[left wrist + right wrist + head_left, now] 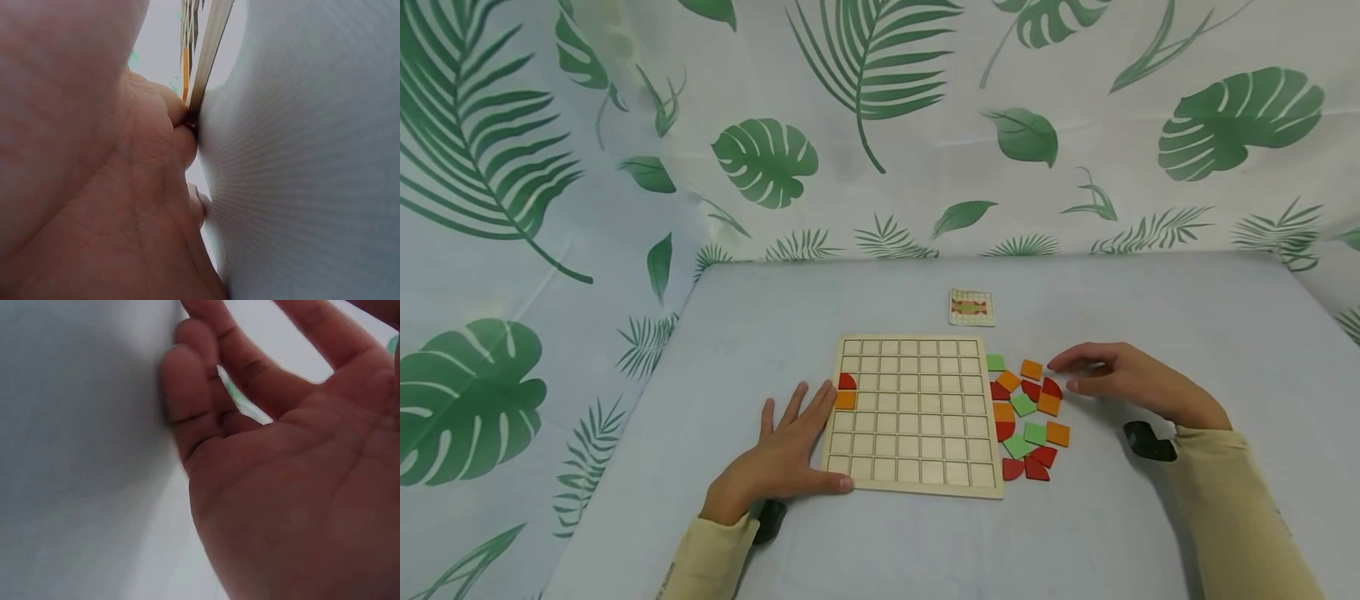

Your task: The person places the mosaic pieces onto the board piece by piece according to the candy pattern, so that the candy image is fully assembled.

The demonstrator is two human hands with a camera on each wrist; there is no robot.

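A wooden grid board (pixel 917 425) lies flat on the table. My left hand (pixel 782 458) spreads its fingers along the board's left edge, with the thumb at the near left corner. In the leftmost column sit a red quarter-circle tile (pixel 847 382) and, just below it, an orange square tile (pixel 846 400). Right of the board lie loose orange squares (pixel 1057 434), green squares (pixel 1035 432) and red quarter-circles (pixel 1013 470), some overlapping. My right hand (pixel 1138 383) hovers beside these tiles, fingers loosely bent, nothing visible in its grasp; the right wrist view shows its bare palm (pixel 300 487).
Behind the board lies a small pattern card (pixel 972 307) with a printed grid in red, orange and green. The table cloth (pixel 775 308) is pale, and a leaf-print curtain (pixel 910 192) rises at the back. Dark wrist devices (pixel 1150 442) sit under both sleeves.
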